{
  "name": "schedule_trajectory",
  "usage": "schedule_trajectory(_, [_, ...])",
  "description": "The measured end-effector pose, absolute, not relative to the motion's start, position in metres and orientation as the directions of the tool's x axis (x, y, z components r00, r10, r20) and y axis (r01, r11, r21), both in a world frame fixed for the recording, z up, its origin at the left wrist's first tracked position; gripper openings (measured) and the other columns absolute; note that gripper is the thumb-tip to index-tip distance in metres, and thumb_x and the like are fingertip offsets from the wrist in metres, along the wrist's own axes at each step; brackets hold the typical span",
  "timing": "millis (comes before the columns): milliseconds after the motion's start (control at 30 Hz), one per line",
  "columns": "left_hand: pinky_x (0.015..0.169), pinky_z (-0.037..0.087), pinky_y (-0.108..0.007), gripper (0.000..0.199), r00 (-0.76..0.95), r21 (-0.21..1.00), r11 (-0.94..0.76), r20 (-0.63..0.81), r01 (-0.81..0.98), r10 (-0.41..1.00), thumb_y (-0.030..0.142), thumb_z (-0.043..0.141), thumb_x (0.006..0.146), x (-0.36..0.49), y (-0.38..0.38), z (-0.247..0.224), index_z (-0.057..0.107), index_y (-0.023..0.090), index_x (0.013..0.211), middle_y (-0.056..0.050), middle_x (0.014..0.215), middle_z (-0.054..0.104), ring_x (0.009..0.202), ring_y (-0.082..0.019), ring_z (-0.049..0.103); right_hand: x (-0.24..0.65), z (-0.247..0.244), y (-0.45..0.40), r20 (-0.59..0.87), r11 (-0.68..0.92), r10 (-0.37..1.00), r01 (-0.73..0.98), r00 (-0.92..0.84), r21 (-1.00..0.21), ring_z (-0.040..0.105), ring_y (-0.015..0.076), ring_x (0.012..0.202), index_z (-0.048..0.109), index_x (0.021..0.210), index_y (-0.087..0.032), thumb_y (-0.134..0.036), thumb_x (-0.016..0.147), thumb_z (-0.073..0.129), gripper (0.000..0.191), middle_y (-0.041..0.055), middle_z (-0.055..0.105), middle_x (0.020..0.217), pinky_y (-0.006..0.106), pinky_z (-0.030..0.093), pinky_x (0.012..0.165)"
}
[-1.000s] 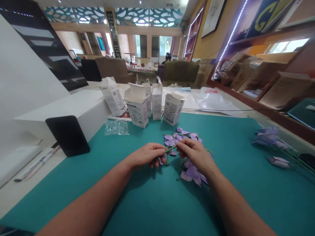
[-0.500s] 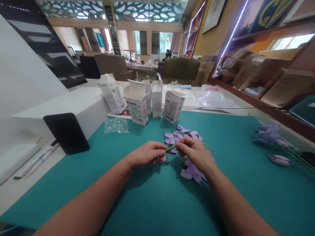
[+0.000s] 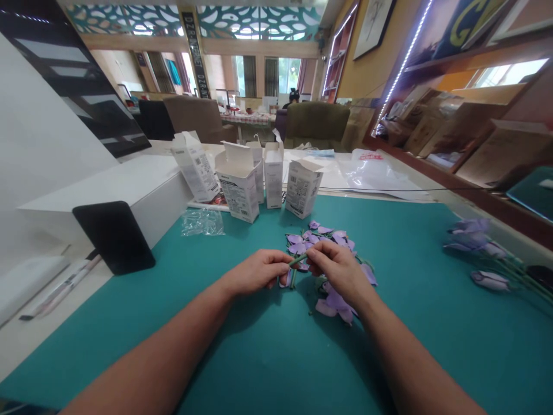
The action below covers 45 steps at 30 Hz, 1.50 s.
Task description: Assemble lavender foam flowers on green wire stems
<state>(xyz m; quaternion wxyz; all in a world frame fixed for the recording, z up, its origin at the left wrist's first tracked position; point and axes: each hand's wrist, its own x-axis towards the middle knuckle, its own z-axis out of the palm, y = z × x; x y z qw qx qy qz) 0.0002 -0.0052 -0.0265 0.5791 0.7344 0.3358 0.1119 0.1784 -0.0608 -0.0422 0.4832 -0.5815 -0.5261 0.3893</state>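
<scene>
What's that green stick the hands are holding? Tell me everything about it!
It is a thin, straight green stem, dull on the surface, probably from a fake flower. It sits tilted, pinched between both hands: one end is hidden in the fingers of the right hand, and the other is at the fingertips of the left hand. It is held above a pile of lilac petals.

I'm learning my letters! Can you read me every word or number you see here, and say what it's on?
"G": big yellow letter, as far as I can tell, on the dark poster at upper right.
Small print and barcodes on the white boxes: too small to read.
Red print on the plastic bag: too blurred.
Pale letters on the tall black strip: too blurred.
</scene>
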Motion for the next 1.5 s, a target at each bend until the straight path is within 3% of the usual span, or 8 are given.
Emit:
schedule_trajectory(133, [0.046, 0.037, -0.018, 0.027, 0.749, 0.952, 0.043, -0.265, 0.303, 0.607, 0.033, 0.053, 0.082, 0.000, -0.006, -0.032, 0.062, 0.014, 0.098, -0.002, 0.076, 0.063, 0.054, -0.008, 0.052, 0.181, -0.044, -0.060, 0.039, 0.020, 0.990, 0.138, 0.137, -0.990, 0.055, 0.0126, 0.055, 0.058, 0.070, -0.018, -0.046, 0.068, 0.068, 0.029, -0.0015, 0.060, 0.059, 0.025, 0.046, 0.053])
schedule_trajectory(300, [0.049, 0.044, -0.022, 0.041, 0.704, 0.942, 0.189, -0.333, 0.278, 0.628, 0.047, 0.048, 0.086, -0.003, 0.000, -0.035, 0.057, 0.012, 0.105, -0.008, 0.082, 0.067, 0.063, -0.013, 0.060, 0.201, -0.045, -0.056, 0.002, -0.001, 0.951, 0.010, 0.309, -1.000, 0.057, 0.0121, 0.051, 0.060, 0.069, -0.017, -0.051, 0.058, 0.077, 0.039, -0.0007, 0.061, 0.057, 0.025, 0.048, 0.050])
schedule_trajectory(433, [0.049, 0.043, -0.021, 0.041, 0.710, 0.936, 0.183, -0.347, 0.299, 0.613, 0.049, 0.052, 0.083, -0.005, 0.004, -0.035, 0.059, 0.012, 0.098, -0.008, 0.083, 0.067, 0.060, -0.012, 0.059, 0.212, -0.043, -0.054, -0.018, 0.016, 0.923, -0.085, 0.383, -0.996, 0.058, 0.0117, 0.050, 0.062, 0.070, -0.017, -0.050, 0.054, 0.080, 0.042, 0.0007, 0.063, 0.059, 0.023, 0.050, 0.048])
schedule_trajectory(667, [0.043, 0.035, -0.017, 0.021, 0.733, 0.927, 0.080, -0.341, 0.367, 0.589, 0.030, 0.057, 0.078, -0.004, 0.003, -0.031, 0.063, 0.012, 0.088, -0.002, 0.074, 0.065, 0.049, -0.006, 0.050, 0.215, -0.042, -0.053, -0.050, 0.021, 0.924, -0.181, 0.378, -0.983, 0.058, 0.0103, 0.049, 0.063, 0.072, -0.016, -0.052, 0.052, 0.080, 0.044, 0.0006, 0.063, 0.058, 0.021, 0.050, 0.047])
schedule_trajectory(900, [0.056, 0.045, -0.023, 0.031, 0.755, 0.942, 0.137, -0.329, 0.307, 0.567, 0.037, 0.059, 0.077, -0.002, 0.000, -0.039, 0.061, 0.012, 0.096, -0.003, 0.070, 0.065, 0.059, -0.012, 0.060, 0.195, -0.046, -0.055, -0.065, -0.030, 0.952, -0.120, 0.300, -0.992, 0.059, 0.0115, 0.050, 0.064, 0.069, -0.016, -0.054, 0.054, 0.078, 0.043, 0.0013, 0.065, 0.058, 0.022, 0.049, 0.048])
schedule_trajectory(1067, [0.054, 0.041, -0.021, 0.026, 0.758, 0.945, 0.016, -0.271, 0.326, 0.593, 0.033, 0.054, 0.080, -0.002, -0.003, -0.033, 0.063, 0.014, 0.095, -0.001, 0.072, 0.063, 0.055, -0.008, 0.053, 0.178, -0.052, -0.056, -0.092, -0.083, 0.983, -0.063, 0.156, -0.995, 0.063, 0.0141, 0.056, 0.065, 0.073, -0.017, -0.058, 0.062, 0.071, 0.043, 0.0032, 0.069, 0.065, 0.025, 0.051, 0.052])
schedule_trajectory(1233, [0.048, 0.034, -0.020, 0.026, 0.760, 0.924, -0.100, -0.239, 0.370, 0.604, 0.036, 0.052, 0.081, -0.003, -0.001, -0.028, 0.063, 0.014, 0.087, 0.001, 0.069, 0.059, 0.050, -0.007, 0.044, 0.187, -0.054, -0.056, -0.066, -0.053, 0.981, -0.076, 0.182, -0.996, 0.064, 0.0134, 0.062, 0.068, 0.086, -0.016, -0.057, 0.069, 0.067, 0.044, 0.0021, 0.067, 0.070, 0.024, 0.052, 0.056])
schedule_trajectory(1500, [0.051, 0.033, -0.021, 0.035, 0.739, 0.879, -0.259, -0.142, 0.400, 0.658, 0.044, 0.045, 0.086, -0.005, 0.000, -0.030, 0.062, 0.014, 0.082, 0.002, 0.060, 0.051, 0.052, -0.009, 0.043, 0.187, -0.046, -0.057, -0.008, -0.019, 0.994, 0.095, 0.113, -0.995, 0.058, 0.0130, 0.058, 0.064, 0.072, -0.017, -0.048, 0.064, 0.072, 0.033, 0.0008, 0.064, 0.065, 0.025, 0.046, 0.054])
